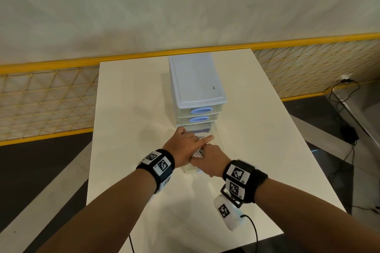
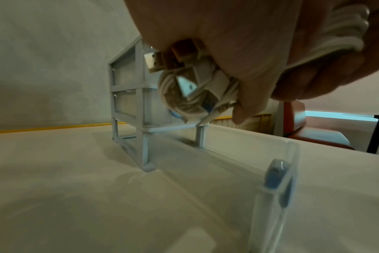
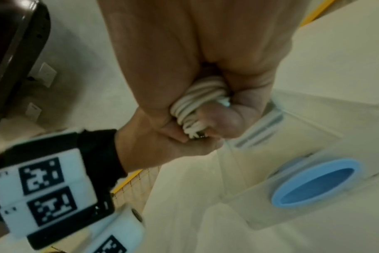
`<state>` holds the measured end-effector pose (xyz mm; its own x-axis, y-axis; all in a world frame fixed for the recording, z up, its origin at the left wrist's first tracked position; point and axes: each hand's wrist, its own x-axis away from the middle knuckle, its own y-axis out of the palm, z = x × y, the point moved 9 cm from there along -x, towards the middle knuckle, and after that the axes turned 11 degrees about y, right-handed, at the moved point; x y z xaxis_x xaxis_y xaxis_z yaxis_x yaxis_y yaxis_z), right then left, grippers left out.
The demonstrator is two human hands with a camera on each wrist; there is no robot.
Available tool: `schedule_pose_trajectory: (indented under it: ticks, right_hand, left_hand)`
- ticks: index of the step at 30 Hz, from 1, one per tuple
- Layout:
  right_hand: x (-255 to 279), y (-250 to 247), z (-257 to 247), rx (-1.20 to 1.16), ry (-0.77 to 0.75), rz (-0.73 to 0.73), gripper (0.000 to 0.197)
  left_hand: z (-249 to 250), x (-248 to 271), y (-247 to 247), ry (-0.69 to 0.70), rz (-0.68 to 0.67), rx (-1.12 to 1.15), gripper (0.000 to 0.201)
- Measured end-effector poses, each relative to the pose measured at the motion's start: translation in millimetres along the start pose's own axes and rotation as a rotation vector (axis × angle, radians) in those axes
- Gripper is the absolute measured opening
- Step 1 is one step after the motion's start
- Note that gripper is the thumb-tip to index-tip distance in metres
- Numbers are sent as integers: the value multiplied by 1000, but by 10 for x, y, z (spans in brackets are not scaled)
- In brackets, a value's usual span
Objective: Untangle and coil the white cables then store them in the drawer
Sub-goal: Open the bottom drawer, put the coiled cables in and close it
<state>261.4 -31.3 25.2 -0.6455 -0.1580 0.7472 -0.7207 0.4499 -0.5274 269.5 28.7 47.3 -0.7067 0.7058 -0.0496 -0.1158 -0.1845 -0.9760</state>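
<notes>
A bundle of coiled white cables (image 1: 197, 153) is gripped between both hands, just above the pulled-out clear bottom drawer (image 1: 190, 168). My left hand (image 1: 185, 141) holds the coil's far side; in the left wrist view its fingers (image 2: 244, 89) curl round the coiled cables (image 2: 195, 95), whose USB plugs stick out. My right hand (image 1: 211, 157) grips the near side; in the right wrist view several white cable loops (image 3: 197, 106) are squeezed in its fist (image 3: 238, 109). The drawer's blue handle (image 2: 275, 176) sits on its clear front wall.
The pale three-drawer unit (image 1: 197, 80) stands mid-table with its upper two drawers closed, blue handles (image 1: 202, 110) facing me. It sits on a white table (image 1: 127, 121) whose left and right edges drop to a dark floor. A yellow mesh fence (image 1: 41, 96) runs behind.
</notes>
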Motion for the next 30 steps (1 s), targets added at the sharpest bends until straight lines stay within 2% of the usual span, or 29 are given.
schedule_pose_trajectory:
  ticks: [3,5,9,11,14,16,21,23,26,30]
  right_hand:
    - [-71,-91,85,14,34,80,31]
    - [-143,-194,188,-3,90,131,28]
    - [-266,-362,355,34,215,214,24]
    - [-339,-321,367,31,241,219,21]
    - [-471,-181,316,47,256,232,22]
    - [-561,-66,282,77,283,247,33]
    - [-719,83,201,197,342,326,92]
    - [-740,157,201,152,365,292,110]
    - [-709,222,211,238,354,233,114]
    - [-625,217,345,212,268,-10,132]
  left_hand:
    - [-77,-7,-28,-34,4,69,90]
    - [-184,48,-205,-81,142,117,84]
    - [-601,342,-693,-287,539,105,48]
    - [-733,443,-796,-360,596,87,47]
    - [-787,448,-776,-375,531,72,52]
    - [-791,419,-701,-369,468,81,55]
    - [-787,362,-489,-381,293,131,62]
    - [-780,351,-491,-385,267,140,65]
    - [-793,361,-504,-395,247,162,67]
    - [-805,388,-470,-386,244,206,71]
